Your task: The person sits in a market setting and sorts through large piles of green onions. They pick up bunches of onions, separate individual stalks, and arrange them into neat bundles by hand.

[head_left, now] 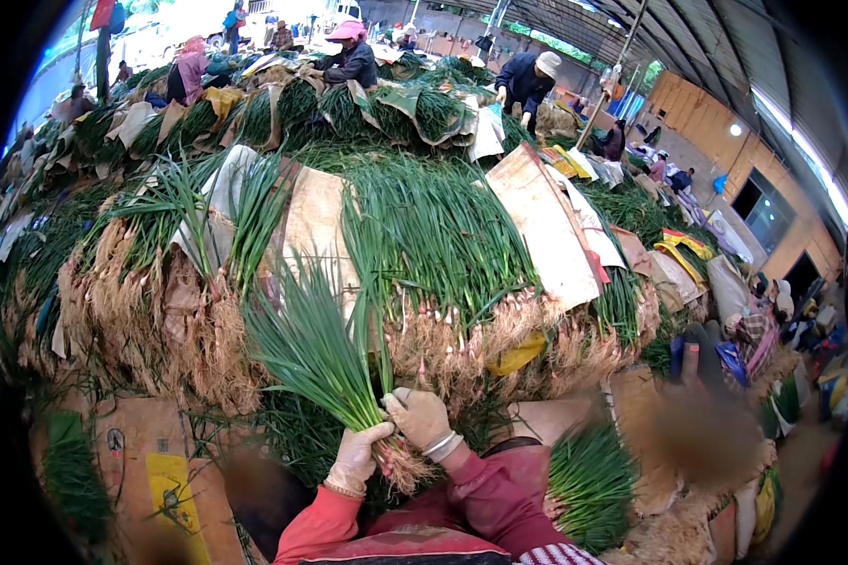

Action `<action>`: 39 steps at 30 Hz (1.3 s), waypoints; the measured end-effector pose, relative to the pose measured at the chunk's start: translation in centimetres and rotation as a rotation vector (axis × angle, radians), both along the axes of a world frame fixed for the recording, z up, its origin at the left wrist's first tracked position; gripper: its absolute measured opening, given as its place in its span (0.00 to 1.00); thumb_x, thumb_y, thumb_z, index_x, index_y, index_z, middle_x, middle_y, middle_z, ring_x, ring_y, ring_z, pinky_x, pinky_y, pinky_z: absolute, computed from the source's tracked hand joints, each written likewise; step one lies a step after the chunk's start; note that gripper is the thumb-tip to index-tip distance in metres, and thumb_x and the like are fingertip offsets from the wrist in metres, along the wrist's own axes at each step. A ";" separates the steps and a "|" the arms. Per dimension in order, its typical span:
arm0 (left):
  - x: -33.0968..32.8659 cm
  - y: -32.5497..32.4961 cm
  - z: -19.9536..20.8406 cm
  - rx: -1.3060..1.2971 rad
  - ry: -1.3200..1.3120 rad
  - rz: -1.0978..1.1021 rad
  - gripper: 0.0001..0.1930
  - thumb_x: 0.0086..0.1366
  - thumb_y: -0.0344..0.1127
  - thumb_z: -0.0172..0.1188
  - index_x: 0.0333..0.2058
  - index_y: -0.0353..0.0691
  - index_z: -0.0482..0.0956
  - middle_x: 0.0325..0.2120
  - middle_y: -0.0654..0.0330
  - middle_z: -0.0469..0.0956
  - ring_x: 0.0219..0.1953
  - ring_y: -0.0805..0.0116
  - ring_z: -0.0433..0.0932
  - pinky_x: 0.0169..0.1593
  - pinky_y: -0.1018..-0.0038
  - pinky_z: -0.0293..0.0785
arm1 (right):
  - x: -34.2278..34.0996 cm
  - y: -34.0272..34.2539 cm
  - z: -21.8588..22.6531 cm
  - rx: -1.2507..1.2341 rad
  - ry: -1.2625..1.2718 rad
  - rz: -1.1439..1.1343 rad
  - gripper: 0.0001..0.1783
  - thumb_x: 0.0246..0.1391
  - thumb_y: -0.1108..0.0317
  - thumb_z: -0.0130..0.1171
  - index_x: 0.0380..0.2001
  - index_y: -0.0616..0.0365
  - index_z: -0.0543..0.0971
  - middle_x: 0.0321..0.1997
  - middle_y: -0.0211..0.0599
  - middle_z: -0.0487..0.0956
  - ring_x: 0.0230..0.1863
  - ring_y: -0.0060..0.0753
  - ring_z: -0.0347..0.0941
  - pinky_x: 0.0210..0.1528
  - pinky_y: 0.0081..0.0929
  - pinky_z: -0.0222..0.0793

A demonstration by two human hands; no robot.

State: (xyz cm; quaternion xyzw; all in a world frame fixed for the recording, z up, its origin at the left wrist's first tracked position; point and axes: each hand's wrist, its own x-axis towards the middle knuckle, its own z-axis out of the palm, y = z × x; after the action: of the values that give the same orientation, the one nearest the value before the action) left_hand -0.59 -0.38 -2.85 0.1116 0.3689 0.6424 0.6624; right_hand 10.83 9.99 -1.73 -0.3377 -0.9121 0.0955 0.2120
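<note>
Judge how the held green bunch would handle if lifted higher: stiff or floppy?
The green bunch probably flops toward the tips, where its long, thin leaves splay apart. Near the gathered stems it may feel stiffer. The stringy roots look apt to snag.

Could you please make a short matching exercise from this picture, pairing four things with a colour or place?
1. Raised bunch of greens
2. Left sleeve
3. Right sleeve
4. Round bright light

A. Dark maroon
B. Toward the picture's upper right
C. Held between the left hand and right hand
D. Bright red

Pairs: 1-C, 2-D, 3-A, 4-B
</note>
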 end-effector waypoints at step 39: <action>-0.5 0.5 0.5 0.217 -0.244 0.074 0.36 0.57 0.26 0.54 0.64 0.42 0.53 0.35 0.61 0.75 0.26 0.61 0.81 0.24 0.66 0.81 | 1.9 15.8 7.7 0.181 -0.016 -0.599 0.39 0.46 0.54 0.60 0.59 0.59 0.63 0.48 0.46 0.67 0.45 0.39 0.65 0.51 0.32 0.64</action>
State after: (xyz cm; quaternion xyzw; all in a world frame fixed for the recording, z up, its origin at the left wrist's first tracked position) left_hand -1.12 0.13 -2.33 0.0901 0.2182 0.7112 0.6621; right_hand 12.76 25.77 5.96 -0.5717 -0.7785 -0.0556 0.2529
